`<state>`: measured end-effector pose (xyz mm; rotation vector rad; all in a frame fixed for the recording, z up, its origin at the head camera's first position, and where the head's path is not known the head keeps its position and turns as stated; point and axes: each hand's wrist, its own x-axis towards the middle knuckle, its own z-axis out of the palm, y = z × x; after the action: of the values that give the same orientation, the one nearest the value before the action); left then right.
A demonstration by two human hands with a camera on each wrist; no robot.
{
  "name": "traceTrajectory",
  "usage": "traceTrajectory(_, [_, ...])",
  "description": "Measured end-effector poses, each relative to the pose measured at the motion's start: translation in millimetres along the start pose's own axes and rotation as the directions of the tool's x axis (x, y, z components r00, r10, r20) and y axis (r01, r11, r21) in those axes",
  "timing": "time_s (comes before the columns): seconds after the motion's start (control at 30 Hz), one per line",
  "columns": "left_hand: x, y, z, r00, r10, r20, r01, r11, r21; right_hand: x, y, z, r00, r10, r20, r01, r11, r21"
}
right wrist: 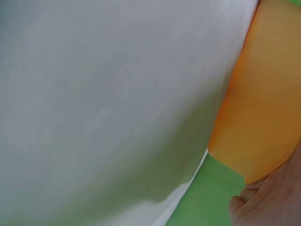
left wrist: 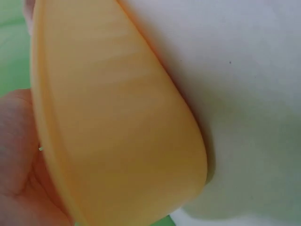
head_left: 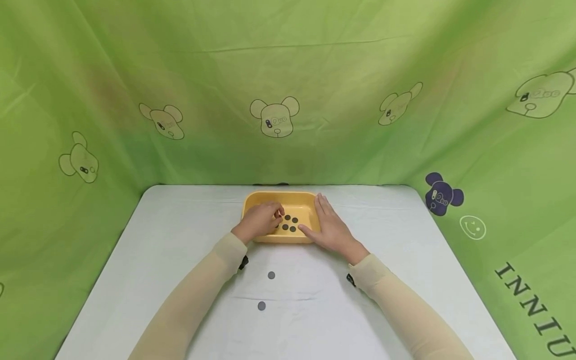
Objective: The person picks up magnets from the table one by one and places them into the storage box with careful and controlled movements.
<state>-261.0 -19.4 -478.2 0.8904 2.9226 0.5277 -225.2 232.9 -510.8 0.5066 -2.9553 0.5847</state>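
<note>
A yellow rectangular tray (head_left: 283, 239) stands toward the far edge of the table, with several small dark grey discs (head_left: 287, 217) lying on its floor. My left hand (head_left: 263, 220) reaches in over its left side, fingers bent down among the discs; whether a disc is between the fingertips is hidden. Along the tray's right rim rests my right hand (head_left: 332, 230), its fingers fairly straight and its thumb extended over the near right corner. The left wrist view shows the tray's outer wall (left wrist: 122, 113) with the left palm (left wrist: 19, 160) over the rim.
On the white table (head_left: 306, 310), one grey disc (head_left: 271, 275) lies in front of the tray and another grey disc (head_left: 261, 306) sits nearer me. Green cloth (head_left: 279, 60) with bear-head drawings hangs behind the table and along both sides.
</note>
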Motion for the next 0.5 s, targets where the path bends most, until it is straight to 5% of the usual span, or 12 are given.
traceTrajectory(0.5, [-36.3,6.3,-12.7,0.995,0.061,-0.075,-0.062,0.998,-0.017,1.5,0.9,1.6,1.000,0.008,0.006,-0.008,1.000,0.000])
